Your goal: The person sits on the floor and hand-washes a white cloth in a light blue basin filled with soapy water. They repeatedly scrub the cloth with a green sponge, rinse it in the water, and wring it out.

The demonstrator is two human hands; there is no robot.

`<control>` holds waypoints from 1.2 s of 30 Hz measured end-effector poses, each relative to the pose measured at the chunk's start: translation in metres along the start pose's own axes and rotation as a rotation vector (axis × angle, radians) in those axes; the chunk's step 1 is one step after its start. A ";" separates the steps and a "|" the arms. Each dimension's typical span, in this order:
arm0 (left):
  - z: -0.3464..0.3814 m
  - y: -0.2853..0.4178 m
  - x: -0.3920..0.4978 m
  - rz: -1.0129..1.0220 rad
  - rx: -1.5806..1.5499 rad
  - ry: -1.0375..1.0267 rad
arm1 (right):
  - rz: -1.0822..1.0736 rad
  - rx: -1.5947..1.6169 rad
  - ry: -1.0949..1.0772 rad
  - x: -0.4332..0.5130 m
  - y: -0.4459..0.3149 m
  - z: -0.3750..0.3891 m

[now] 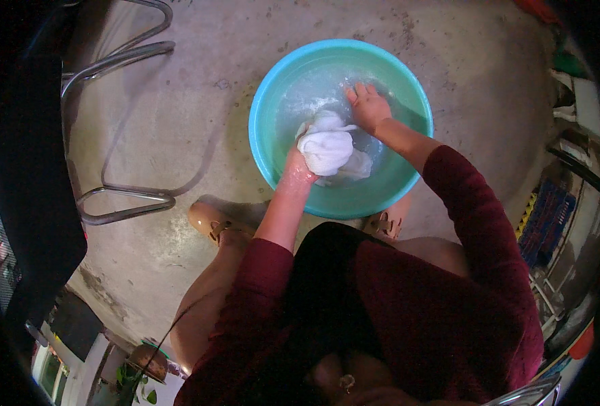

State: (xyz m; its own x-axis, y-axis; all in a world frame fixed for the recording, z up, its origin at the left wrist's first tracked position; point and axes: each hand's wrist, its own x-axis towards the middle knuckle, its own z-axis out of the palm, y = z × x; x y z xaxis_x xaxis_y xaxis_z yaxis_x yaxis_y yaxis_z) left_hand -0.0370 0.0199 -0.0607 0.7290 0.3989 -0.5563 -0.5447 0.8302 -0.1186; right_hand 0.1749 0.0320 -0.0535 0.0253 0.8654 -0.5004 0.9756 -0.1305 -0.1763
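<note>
A round turquoise plastic basin [271,167] with cloudy, sudsy water in it stands on the floor between my feet. My left hand [304,161] grips a bunched white cloth [329,147], which looks like a towel, above the water. Its fingers are mostly hidden behind the folds. Part of the white fabric trails into the water towards the near side of the basin. My right hand [370,107] is at the water's surface right of the middle, palm down with the fingers slightly apart. Nothing shows in its grasp. Water glistens on my left wrist.
On the left, a chair's bent metal tube legs [127,204] reach over the concrete floor [188,127]. Brown shoes [211,219] flank the basin's near side. A blue object [548,223] and assorted items line the right edge. A plant pot [148,361] is at the lower left.
</note>
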 end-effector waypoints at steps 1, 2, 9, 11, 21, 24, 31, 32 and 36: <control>-0.003 0.004 0.000 -0.062 -0.034 -0.100 | -0.008 -0.032 -0.048 0.003 0.000 0.001; -0.006 0.004 0.001 -0.045 -0.030 -0.052 | -0.045 -0.072 0.011 0.006 0.005 0.012; 0.017 0.005 -0.008 0.080 0.017 0.050 | -0.050 0.281 0.039 0.011 0.036 0.032; 0.029 0.003 -0.010 0.102 0.007 0.059 | 0.052 0.738 -0.014 0.006 0.048 0.035; 0.049 -0.006 -0.015 0.151 0.056 0.008 | 0.136 1.570 -0.333 -0.079 -0.005 -0.046; 0.051 -0.010 -0.012 0.204 0.098 0.044 | 0.062 1.598 -0.290 -0.090 -0.004 -0.071; 0.088 -0.023 -0.034 0.123 0.065 -0.235 | -0.029 1.350 0.148 -0.117 -0.042 -0.115; 0.094 -0.025 -0.035 0.116 0.044 -0.212 | -0.020 1.083 0.173 -0.115 -0.041 -0.116; 0.092 -0.031 -0.023 0.169 0.005 -0.116 | 0.031 0.978 0.180 -0.087 -0.012 -0.079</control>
State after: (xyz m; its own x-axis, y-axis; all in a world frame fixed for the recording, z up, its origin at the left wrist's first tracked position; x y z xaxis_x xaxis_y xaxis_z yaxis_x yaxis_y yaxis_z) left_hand 0.0007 0.0208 0.0315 0.6700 0.5750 -0.4695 -0.6619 0.7491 -0.0272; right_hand 0.1781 -0.0038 0.0589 0.1595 0.9048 -0.3948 0.3669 -0.4256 -0.8272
